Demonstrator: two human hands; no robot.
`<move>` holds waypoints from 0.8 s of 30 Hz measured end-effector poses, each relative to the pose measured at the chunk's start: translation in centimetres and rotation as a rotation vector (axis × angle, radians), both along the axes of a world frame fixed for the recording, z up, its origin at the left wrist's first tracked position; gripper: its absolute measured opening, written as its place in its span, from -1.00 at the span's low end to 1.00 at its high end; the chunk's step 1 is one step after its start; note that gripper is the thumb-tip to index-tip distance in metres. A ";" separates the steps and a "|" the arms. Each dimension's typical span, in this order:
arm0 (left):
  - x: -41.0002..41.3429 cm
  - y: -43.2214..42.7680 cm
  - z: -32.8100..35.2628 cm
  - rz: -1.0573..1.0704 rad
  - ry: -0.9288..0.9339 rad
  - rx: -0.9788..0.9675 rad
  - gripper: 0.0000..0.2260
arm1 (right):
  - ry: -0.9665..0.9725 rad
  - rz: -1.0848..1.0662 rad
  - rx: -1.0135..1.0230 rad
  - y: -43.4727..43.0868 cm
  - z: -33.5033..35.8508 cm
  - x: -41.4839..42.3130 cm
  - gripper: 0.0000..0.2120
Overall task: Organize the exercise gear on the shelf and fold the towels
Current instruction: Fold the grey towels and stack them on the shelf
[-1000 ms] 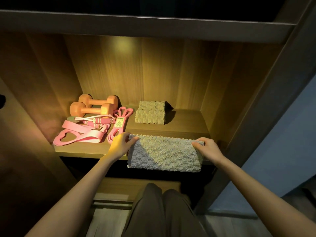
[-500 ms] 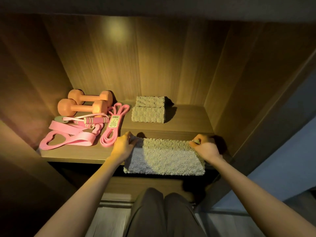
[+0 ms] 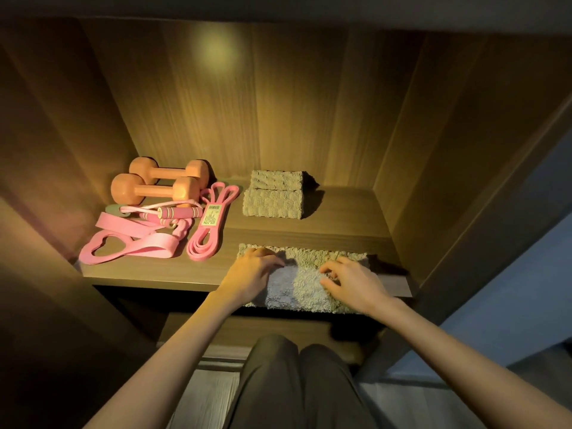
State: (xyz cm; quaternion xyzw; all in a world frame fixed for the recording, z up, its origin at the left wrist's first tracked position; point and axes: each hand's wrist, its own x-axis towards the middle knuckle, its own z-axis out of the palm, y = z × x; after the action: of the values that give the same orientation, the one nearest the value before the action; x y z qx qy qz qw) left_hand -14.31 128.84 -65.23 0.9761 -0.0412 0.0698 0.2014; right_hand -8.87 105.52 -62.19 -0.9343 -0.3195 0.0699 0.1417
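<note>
A folded fluffy towel (image 3: 301, 283) lies at the front edge of the wooden shelf (image 3: 334, 233), overhanging it a little. My left hand (image 3: 252, 275) rests on the towel's left part, fingers loosely bent. On the right part lies my right hand (image 3: 348, 281), its fingers curved down onto the pile. Two more folded towels (image 3: 274, 198) sit stacked at the back. Two orange dumbbells (image 3: 158, 184), a pink jump rope (image 3: 176, 212) and pink resistance bands (image 3: 133, 243) lie at the left, with a looped pink band (image 3: 210, 224) beside them.
Wooden side walls close the compartment left and right, and another board runs overhead. My knees in dark trousers (image 3: 297, 382) are below the shelf edge. A blue-grey wall (image 3: 510, 305) shows at the right.
The towel hung in front of the shelf edge from both hands; now it lies on the shelf. Both hands have moved from its outer ends to its top, closer together.
</note>
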 end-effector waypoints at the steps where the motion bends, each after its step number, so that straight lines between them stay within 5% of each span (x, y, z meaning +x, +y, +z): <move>1: -0.2 -0.1 -0.1 -0.002 0.013 0.008 -0.73 | -0.001 0.007 -0.030 0.0 0.0 -0.4 -0.68; 8: -0.7 -1.0 0.0 0.062 0.058 0.031 -0.67 | -0.050 -0.027 -0.229 0.3 0.0 0.5 -0.63; 12: -0.7 -2.1 -0.2 0.061 0.048 -0.095 -0.68 | 0.083 -0.063 -0.338 1.3 -0.5 3.6 -0.52; 24: -0.2 -4.8 -2.2 -0.095 0.080 -0.074 -0.69 | 0.278 -0.101 -0.245 4.0 1.0 7.0 -0.50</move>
State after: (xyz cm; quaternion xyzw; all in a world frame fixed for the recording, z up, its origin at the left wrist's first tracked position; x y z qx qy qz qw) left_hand -14.53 124.05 -67.39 0.9669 -0.0771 0.0228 0.2422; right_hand -1.92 109.49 -61.21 -0.9408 -0.2385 0.2296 0.0728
